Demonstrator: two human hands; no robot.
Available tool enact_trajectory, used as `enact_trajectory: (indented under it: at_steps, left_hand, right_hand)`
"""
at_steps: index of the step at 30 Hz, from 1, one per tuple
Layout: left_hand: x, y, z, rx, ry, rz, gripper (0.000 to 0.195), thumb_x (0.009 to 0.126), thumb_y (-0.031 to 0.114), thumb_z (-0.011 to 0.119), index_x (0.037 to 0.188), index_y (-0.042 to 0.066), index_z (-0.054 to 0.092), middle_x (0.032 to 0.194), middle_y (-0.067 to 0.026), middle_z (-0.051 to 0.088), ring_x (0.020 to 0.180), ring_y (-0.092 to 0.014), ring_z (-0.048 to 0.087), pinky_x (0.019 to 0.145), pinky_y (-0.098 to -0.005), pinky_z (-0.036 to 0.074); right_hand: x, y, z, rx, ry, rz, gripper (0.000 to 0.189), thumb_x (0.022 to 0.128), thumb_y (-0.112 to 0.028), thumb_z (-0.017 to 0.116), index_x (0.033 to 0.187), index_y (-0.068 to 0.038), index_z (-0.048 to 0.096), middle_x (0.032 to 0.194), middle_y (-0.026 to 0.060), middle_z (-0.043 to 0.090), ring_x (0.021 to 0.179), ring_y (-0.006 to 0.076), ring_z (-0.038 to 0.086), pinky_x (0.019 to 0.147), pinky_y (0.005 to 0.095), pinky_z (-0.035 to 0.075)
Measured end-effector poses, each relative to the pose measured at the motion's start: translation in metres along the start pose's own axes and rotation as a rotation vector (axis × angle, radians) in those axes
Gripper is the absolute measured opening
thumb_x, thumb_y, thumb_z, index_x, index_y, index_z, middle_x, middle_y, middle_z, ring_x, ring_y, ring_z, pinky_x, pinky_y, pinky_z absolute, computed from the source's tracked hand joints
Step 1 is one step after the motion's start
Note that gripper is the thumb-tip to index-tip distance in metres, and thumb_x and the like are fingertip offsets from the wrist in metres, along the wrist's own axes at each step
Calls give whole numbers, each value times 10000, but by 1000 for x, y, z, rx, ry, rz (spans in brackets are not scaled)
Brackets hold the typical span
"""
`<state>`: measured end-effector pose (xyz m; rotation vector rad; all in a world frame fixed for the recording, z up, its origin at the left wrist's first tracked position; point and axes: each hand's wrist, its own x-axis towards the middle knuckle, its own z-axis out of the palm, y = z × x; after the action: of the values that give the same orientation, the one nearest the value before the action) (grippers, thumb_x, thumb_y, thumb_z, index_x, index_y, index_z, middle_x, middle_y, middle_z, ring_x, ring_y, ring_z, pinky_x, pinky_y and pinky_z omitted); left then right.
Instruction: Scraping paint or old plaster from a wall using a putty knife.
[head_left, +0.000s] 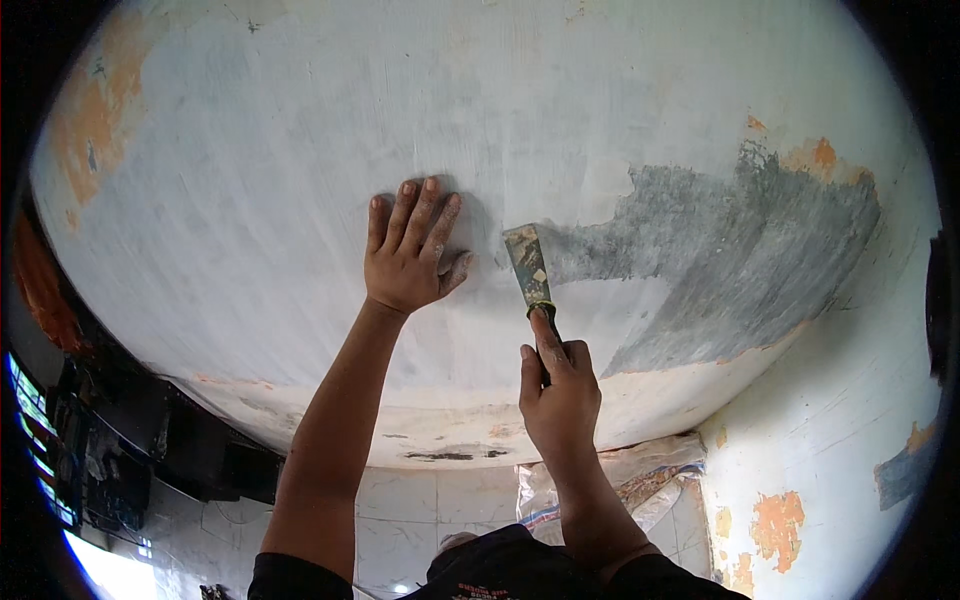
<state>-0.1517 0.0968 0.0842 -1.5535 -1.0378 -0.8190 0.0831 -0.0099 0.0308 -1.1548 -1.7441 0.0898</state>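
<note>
My right hand (561, 397) grips the dark handle of a putty knife (529, 262), index finger laid along it. Its stained metal blade points up, the tip at the left end of a grey bare patch (675, 232) on the wall. To the left, my left hand (409, 251) rests palm-first on the pale painted wall (300, 150), fingers spread, with whitish dust on the thumb and index finger. It holds nothing. Whether the blade's edge touches the wall is hard to tell.
A side wall (810, 420) with peeled orange patches meets this wall at the right. Below, a whitish plastic sack (660, 465) lies on the tiled floor (397, 495) by the corner. Dark furniture (195, 442) stands at the lower left, near a bright opening (112, 566).
</note>
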Motion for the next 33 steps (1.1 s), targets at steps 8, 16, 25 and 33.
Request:
enact_trajectory:
  at_steps: [8, 16, 25, 33]
  left_hand:
    - [-1, -1, -1, 6, -7, 8, 657, 876, 517, 559, 1412, 142, 491, 1533, -147, 360, 1441, -353, 288, 1169, -566, 156]
    - [-3, -1, 1, -1, -17, 0, 674, 871, 533, 565, 1420, 151, 482, 1534, -144, 358, 1443, -347, 285, 1174, -565, 141]
    - [1, -1, 1, 0, 5, 10, 675, 872, 540, 559, 1414, 144, 488, 1534, -138, 361, 1439, -341, 294, 1176, -558, 137]
    - [-2, 2, -1, -38, 3, -40, 613, 855, 476, 581, 1393, 189, 520, 1526, -88, 390, 1444, -284, 301, 1186, -524, 144]
  right_hand:
    - [-5, 9, -7, 31, -23, 18, 499, 891, -127, 672, 1366, -231, 562, 839, 92, 523, 647, 219, 587, 559, 349, 535]
    - [1, 7, 0, 29, 38, -20, 510, 891, -137, 675, 1374, -241, 552, 842, 90, 518, 630, 218, 586, 555, 338, 536]
    - [23, -7, 2, 22, 42, -55, 507, 894, -165, 669, 1377, -258, 546, 848, 80, 519, 634, 215, 594, 554, 339, 546]
    - [-10, 17, -1, 72, -10, 17, 517, 893, -140, 675, 1384, -233, 542, 856, 98, 534, 645, 229, 592, 556, 358, 532]
